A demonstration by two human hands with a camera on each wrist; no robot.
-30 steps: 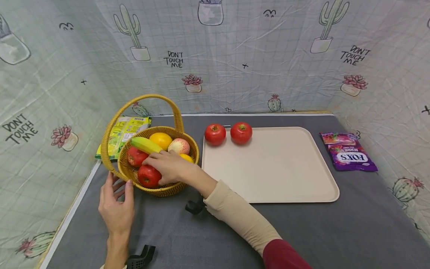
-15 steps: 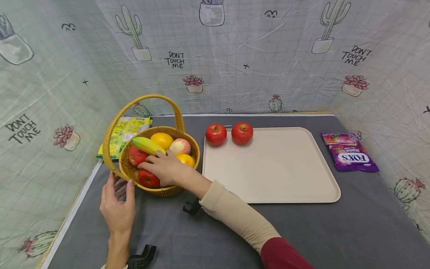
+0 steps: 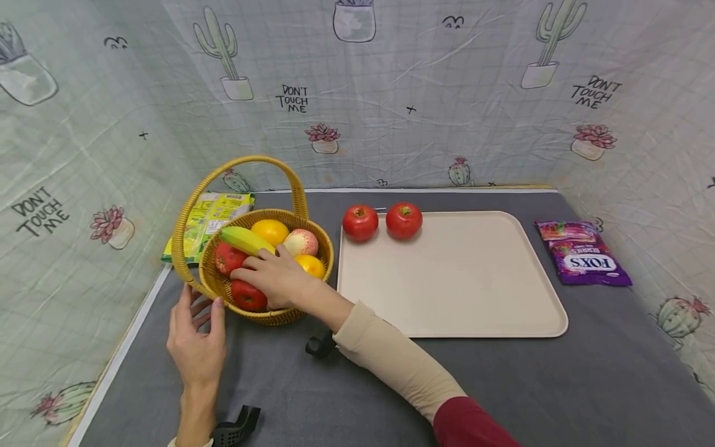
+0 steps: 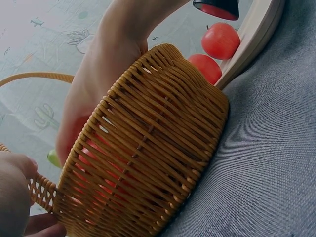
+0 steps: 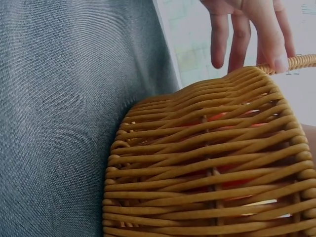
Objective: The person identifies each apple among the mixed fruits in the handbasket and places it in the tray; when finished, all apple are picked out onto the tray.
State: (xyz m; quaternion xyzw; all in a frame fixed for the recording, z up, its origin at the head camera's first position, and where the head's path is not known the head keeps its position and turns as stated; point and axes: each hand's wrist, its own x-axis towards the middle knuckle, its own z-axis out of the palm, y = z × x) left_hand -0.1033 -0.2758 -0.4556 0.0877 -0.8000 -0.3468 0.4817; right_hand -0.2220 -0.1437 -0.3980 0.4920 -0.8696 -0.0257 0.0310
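The right hand has its fingers curled round the front red fruit in the basket. The left hand, fingers spread, touches the basket near its handle.

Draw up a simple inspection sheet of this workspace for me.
Surface: grey cloth.
Job's things: yellow wicker basket holding a banana and round fruit; beige tray with two tomato-like fruits toward its far-left corner.
Clutter: yellow-green packet behind the basket; purple packet right of the tray.
Hands: left hand touching the basket's near-left side; right hand inside the basket over a red fruit, grip partly hidden.
Cables: nothing seen.
Surroundings: pale cactus-print sheet at back and sides.
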